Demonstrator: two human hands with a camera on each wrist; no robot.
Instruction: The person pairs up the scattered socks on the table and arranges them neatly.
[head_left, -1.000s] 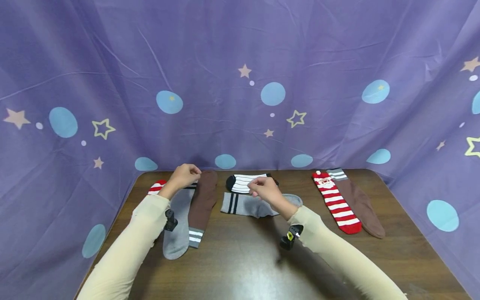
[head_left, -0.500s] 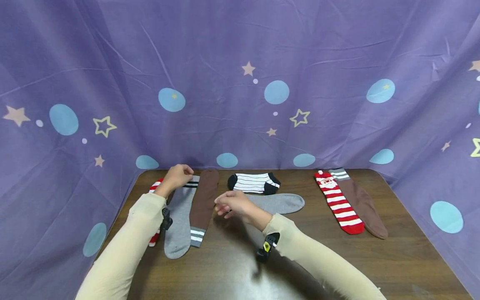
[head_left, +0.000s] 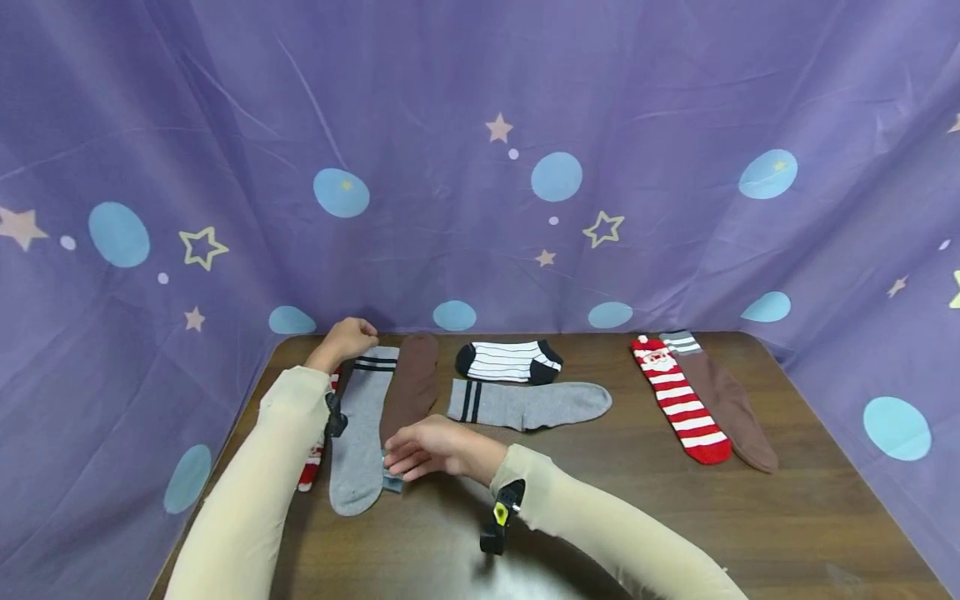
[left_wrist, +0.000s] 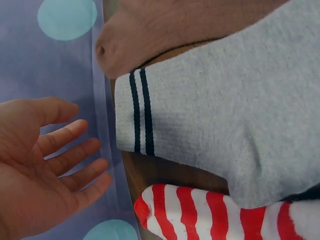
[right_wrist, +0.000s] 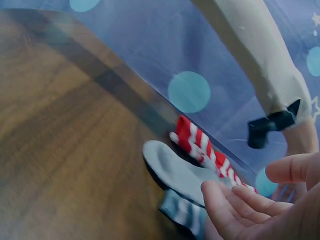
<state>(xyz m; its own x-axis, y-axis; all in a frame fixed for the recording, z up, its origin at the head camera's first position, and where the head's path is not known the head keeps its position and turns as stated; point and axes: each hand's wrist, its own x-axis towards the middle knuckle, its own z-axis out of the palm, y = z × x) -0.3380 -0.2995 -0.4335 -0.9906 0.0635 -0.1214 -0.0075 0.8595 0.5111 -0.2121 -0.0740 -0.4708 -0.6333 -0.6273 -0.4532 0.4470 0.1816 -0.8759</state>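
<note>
My left hand (head_left: 347, 340) hovers by the cuff of a grey sock (head_left: 358, 454) with two black stripes, at the table's back left. In the left wrist view its fingers (left_wrist: 75, 150) are loosely spread, with nothing in them. A brown sock (head_left: 409, 379) lies along the grey one's right side; a red-and-white striped sock (head_left: 310, 468) lies on its left, partly under my arm. Over the brown sock's white-striped cuff is my right hand (head_left: 433, 450), which hides most of that cuff. The right wrist view shows this hand (right_wrist: 270, 210) empty, fingers relaxed.
Mid-table at the back lie a white ankle sock (head_left: 501, 362) with black lines and another grey sock (head_left: 558, 404). To the right, a striped Santa sock (head_left: 684, 410) lies beside a second brown sock (head_left: 727, 404). A purple curtain (head_left: 420, 250) borders the wooden table (head_left: 637, 500).
My right hand has moved left and toward me, from above the middle grey sock to the left brown sock's cuff. My left hand has shifted slightly left, off the grey sock's cuff.
</note>
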